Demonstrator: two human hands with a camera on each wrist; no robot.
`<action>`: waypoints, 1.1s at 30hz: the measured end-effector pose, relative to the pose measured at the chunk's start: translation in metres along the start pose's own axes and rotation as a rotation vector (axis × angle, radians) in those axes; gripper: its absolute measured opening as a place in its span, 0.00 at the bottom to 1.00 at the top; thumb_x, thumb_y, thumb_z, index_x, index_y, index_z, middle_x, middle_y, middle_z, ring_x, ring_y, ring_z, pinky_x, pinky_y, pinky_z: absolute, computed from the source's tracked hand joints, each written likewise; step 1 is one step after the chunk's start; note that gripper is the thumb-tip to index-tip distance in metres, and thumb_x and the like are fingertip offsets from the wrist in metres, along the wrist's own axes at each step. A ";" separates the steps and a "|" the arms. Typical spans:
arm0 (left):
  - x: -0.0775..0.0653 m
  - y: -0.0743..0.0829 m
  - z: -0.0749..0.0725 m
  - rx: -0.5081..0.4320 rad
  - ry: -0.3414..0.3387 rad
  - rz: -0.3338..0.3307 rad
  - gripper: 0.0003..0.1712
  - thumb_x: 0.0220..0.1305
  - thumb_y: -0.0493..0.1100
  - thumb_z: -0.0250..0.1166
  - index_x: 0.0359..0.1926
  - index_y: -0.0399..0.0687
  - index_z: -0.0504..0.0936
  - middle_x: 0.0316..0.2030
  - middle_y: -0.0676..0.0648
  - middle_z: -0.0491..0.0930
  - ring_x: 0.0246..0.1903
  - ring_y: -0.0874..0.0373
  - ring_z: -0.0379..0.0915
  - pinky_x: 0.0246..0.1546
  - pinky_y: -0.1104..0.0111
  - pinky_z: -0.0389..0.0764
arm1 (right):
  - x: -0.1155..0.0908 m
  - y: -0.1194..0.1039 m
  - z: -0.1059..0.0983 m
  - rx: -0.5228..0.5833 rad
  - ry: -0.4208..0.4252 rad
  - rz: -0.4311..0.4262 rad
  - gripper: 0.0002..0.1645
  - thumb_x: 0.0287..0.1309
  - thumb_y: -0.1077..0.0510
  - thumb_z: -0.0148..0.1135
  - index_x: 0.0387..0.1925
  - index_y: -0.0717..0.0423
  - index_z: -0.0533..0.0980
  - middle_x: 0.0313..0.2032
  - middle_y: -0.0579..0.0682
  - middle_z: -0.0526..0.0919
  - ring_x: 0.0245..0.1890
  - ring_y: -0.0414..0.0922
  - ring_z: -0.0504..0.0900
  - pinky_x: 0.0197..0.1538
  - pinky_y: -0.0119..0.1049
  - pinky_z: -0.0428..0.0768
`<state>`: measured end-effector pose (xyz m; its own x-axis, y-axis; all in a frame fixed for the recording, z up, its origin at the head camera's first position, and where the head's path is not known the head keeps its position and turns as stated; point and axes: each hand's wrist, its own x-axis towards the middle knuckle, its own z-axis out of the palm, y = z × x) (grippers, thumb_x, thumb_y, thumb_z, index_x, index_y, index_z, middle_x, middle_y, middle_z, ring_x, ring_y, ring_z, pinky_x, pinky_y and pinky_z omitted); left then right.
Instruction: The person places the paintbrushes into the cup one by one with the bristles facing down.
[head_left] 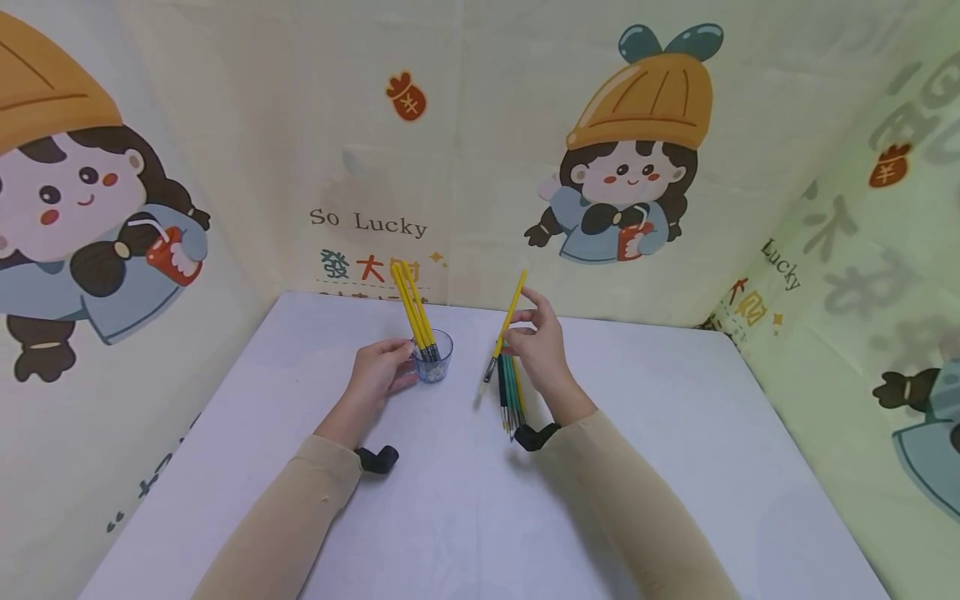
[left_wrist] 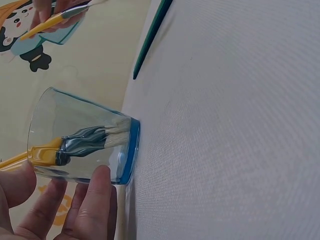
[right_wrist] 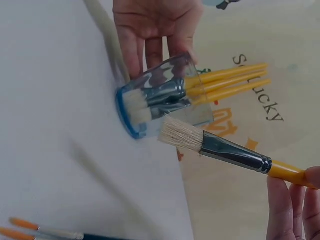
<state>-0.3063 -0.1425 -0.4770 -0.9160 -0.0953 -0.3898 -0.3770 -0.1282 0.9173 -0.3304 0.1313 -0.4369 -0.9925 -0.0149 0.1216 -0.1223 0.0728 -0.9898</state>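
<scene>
My left hand (head_left: pixel 380 369) holds the side of a clear cup with a blue base (head_left: pixel 432 369), thumb near the rim and fingers along the wall. Several yellow-handled paintbrushes (head_left: pixel 414 312) lean inside it, bristles down, as the right wrist view shows. To the cup's right, my right hand (head_left: pixel 542 342) pinches another yellow paintbrush (head_left: pixel 513 310) by its handle, tilted with its pale flat bristles (right_wrist: pixel 181 133) downward and raised off the table. Below this hand lies a bunch of dark, green and yellow paintbrushes (head_left: pixel 512 396), partly hidden by the hand.
The white table (head_left: pixel 442 517) meets a cartoon-printed cloth backdrop (head_left: pixel 480 167) behind and at both sides. In the left wrist view, the tip of a green brush handle (left_wrist: pixel 150 42) shows on the table. Black wrist mounts (head_left: pixel 378 459) stick out from both sleeves.
</scene>
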 end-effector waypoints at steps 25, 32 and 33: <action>-0.001 -0.001 -0.001 0.014 0.005 0.012 0.21 0.79 0.47 0.66 0.68 0.49 0.82 0.66 0.43 0.79 0.65 0.48 0.78 0.63 0.60 0.89 | 0.017 -0.037 0.043 0.048 0.043 -0.160 0.46 0.67 0.72 0.66 0.78 0.34 0.65 0.49 0.51 0.77 0.41 0.46 0.83 0.47 0.44 0.95; 0.001 -0.001 -0.002 0.010 0.001 0.021 0.22 0.79 0.47 0.65 0.69 0.48 0.82 0.66 0.43 0.79 0.64 0.48 0.79 0.63 0.60 0.89 | 0.020 -0.040 0.056 0.072 0.067 -0.199 0.45 0.69 0.71 0.65 0.78 0.35 0.65 0.50 0.51 0.77 0.44 0.47 0.82 0.54 0.56 0.93; 0.001 -0.001 -0.002 0.011 0.000 0.023 0.22 0.79 0.47 0.66 0.69 0.48 0.82 0.66 0.43 0.79 0.64 0.48 0.79 0.62 0.60 0.90 | 0.021 -0.039 0.058 0.077 0.069 -0.201 0.45 0.69 0.71 0.65 0.78 0.35 0.65 0.50 0.51 0.76 0.43 0.47 0.82 0.53 0.55 0.93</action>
<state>-0.3068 -0.1444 -0.4790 -0.9245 -0.0984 -0.3682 -0.3569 -0.1153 0.9270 -0.3463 0.0703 -0.3999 -0.9465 0.0468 0.3194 -0.3198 -0.0007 -0.9475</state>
